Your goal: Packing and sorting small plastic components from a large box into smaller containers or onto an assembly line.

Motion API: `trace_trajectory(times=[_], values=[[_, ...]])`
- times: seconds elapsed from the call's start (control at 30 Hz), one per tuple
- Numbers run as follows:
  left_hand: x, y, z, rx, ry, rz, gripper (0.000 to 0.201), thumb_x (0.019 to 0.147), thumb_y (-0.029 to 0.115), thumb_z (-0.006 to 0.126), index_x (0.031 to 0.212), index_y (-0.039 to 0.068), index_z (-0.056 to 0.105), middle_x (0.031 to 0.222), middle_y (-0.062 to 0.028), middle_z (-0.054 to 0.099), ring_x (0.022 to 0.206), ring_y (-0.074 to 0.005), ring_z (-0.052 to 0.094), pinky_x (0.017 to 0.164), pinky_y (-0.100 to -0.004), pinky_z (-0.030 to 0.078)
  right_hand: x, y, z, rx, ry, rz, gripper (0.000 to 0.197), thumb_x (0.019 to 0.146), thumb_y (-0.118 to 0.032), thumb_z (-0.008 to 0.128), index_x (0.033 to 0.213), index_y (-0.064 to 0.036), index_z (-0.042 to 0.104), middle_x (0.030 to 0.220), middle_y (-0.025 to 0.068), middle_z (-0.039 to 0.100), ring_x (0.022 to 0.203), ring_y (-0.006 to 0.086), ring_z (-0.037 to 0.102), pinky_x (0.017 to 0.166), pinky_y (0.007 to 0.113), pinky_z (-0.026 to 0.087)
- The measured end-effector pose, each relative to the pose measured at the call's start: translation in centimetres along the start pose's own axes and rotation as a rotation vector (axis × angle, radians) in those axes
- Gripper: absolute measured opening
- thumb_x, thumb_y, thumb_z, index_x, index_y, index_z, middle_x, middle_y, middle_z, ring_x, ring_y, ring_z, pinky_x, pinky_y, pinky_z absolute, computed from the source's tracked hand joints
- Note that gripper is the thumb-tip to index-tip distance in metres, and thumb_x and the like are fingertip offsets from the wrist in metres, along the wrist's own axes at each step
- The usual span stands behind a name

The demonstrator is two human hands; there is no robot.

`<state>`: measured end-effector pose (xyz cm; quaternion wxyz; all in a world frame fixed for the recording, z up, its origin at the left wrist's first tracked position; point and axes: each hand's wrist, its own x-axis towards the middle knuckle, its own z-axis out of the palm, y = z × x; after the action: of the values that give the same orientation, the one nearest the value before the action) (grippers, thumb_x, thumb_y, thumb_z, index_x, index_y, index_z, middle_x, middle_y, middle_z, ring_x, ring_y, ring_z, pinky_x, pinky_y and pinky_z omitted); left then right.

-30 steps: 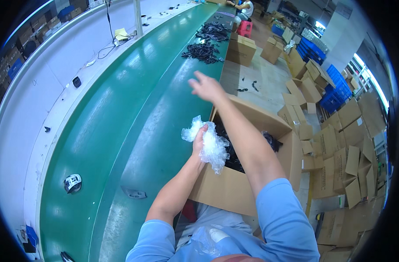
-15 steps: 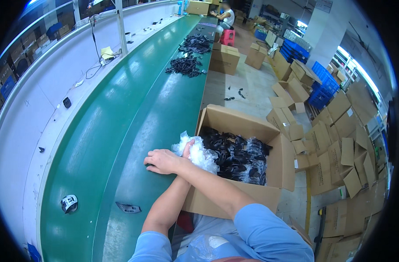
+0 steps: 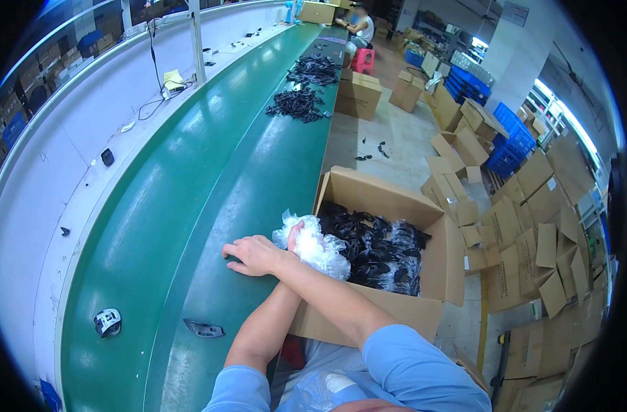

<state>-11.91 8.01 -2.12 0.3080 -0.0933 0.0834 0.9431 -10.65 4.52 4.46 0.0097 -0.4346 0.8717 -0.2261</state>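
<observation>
My left hand (image 3: 296,235) is closed around a crumpled bunch of clear plastic bags (image 3: 317,250), held over the left edge of an open cardboard box (image 3: 389,189). The box is filled with black parts in clear bags (image 3: 375,250). My right arm crosses over the left one. My right hand (image 3: 255,254) lies palm down on the green conveyor belt (image 3: 210,172), just left of the bags, and nothing shows in it.
A small dark part (image 3: 203,328) and a round white-and-black object (image 3: 107,321) lie on the belt near me. Piles of black parts (image 3: 296,103) sit farther along it. Another person (image 3: 358,24) sits at the far end. Flattened cartons (image 3: 519,226) and blue crates (image 3: 506,137) cover the floor at right.
My right hand came down from mid-air above the box and crossed left onto the belt, where it now rests. My left hand has kept hold of the plastic bags.
</observation>
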Motion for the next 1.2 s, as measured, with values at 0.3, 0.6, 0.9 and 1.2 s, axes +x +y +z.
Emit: trace_trajectory(times=[0.3, 0.6, 0.9, 1.2], values=[[-0.1, 0.1, -0.2, -0.031, -0.008, 0.004, 0.032, 0.087, 0.042, 0.061, 0.07, 0.015, 0.06, 0.06, -0.0059, 0.061, 0.05, -0.0256, 0.06, 0.048, -0.0422, 0.052, 0.1, -0.2, -0.2, 0.033, -0.015, 0.03, 0.026, 0.088, -0.03, 0.062, 0.106, -0.0132, 0.056, 0.089, 0.0097, 0.063, 0.09, 0.0309, 0.064, 0.077, 0.044, 0.051], [0.9, 0.3, -1.9, -0.128, -0.226, -0.066, 0.036, 0.089, 0.044, 0.054, 0.08, 0.01, 0.063, 0.068, -0.0092, 0.064, 0.057, -0.0292, 0.061, 0.056, -0.0464, 0.051, 0.4, -0.1, -0.3, 0.052, -0.047, 0.04, 0.031, 0.088, -0.031, 0.061, 0.113, -0.0134, 0.055, 0.091, 0.0127, 0.066, 0.085, 0.0355, 0.065, 0.076, 0.048, 0.052], [-2.8, -2.8, 4.9, -0.119, -0.158, 0.071, 0.036, 0.093, 0.036, 0.054, 0.114, 0.008, 0.058, 0.105, -0.0113, 0.067, 0.098, -0.0279, 0.064, 0.091, -0.0442, 0.05, 7.6, 8.6, -13.6, 1.024, 0.749, 0.7, 0.061, 0.099, -0.032, 0.044, 0.151, -0.0081, 0.022, 0.078, 0.0099, 0.067, 0.05, 0.0111, 0.044, 0.043, 0.028, 0.035], [-2.1, -2.1, 4.0, -0.145, -0.222, 0.003, 0.043, 0.091, 0.036, 0.057, 0.12, 0.005, 0.057, 0.112, -0.0127, 0.066, 0.105, -0.0296, 0.063, 0.097, -0.0441, 0.048, 8.3, 12.9, -15.7, 0.731, 0.667, 0.77, 0.066, 0.095, -0.03, 0.047, 0.151, -0.0048, 0.023, 0.086, 0.0118, 0.07, 0.061, 0.0124, 0.055, 0.051, 0.032, 0.039]])
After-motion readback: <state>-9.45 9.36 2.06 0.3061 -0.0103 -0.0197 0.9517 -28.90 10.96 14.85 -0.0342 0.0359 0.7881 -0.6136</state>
